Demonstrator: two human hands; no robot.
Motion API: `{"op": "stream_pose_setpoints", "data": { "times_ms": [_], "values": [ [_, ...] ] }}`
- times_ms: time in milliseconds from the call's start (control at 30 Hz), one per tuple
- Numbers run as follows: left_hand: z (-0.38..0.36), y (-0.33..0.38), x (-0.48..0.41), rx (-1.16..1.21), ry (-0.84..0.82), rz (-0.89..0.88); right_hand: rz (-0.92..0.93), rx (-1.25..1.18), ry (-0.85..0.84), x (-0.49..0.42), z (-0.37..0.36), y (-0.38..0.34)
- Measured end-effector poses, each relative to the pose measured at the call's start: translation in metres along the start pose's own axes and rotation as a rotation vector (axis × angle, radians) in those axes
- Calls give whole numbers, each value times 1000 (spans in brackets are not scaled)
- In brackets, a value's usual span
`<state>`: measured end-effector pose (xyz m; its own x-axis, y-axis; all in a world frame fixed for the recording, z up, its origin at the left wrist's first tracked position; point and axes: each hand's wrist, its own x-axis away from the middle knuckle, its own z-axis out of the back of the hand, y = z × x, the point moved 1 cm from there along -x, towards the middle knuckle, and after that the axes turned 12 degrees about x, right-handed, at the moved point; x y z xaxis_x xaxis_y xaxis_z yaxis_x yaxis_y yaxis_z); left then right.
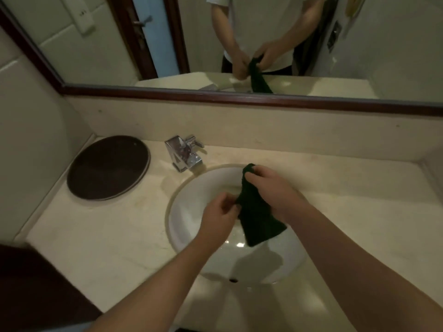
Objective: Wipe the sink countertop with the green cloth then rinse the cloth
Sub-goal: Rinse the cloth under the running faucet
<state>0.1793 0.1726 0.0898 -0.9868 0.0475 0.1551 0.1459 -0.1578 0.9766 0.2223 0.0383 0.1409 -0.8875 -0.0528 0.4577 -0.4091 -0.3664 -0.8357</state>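
The dark green cloth hangs over the white sink basin, its lower end drooping toward the bowl. My right hand pinches the cloth's top corner, above the basin's far rim. My left hand grips the cloth's left edge lower down, over the middle of the basin. The cream stone countertop surrounds the sink. The chrome tap stands behind the basin at its far left; no water is seen running.
A round dark brown tray lies on the countertop at the left. A wood-framed mirror runs along the back wall and reflects the person's torso, hands and cloth. A dark object sits at the lower left edge.
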Motion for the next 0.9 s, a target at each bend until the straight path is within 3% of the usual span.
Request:
{"op": "stream_pose_setpoints", "data": {
  "times_ms": [100, 233, 333, 433, 567, 667, 767, 900],
  "values": [
    [-8, 2, -10, -32, 49, 17, 5, 198, -15, -16, 23, 12],
    [-4, 4, -23, -25, 133, -13, 79, 503, 145, -34, 42, 16],
    [1, 7, -32, -157, 183, -127, 187, 631, 228, -39, 43, 6],
    [9, 16, -34, -292, 315, -256, 291, 589, 312, -36, 39, -8],
    [24, 19, -35, -190, 485, -366, 402, 447, 232, -25, 27, -42],
    [30, 5, -36, -109, 333, -383, 441, 375, 138, -20, 14, -66],
    [29, -16, -42, 26, 114, -226, 482, 289, 87, -19, 2, -82],
    [17, -23, -57, 313, -17, -184, 458, -41, -4, -24, -10, -83]
  ]
}}
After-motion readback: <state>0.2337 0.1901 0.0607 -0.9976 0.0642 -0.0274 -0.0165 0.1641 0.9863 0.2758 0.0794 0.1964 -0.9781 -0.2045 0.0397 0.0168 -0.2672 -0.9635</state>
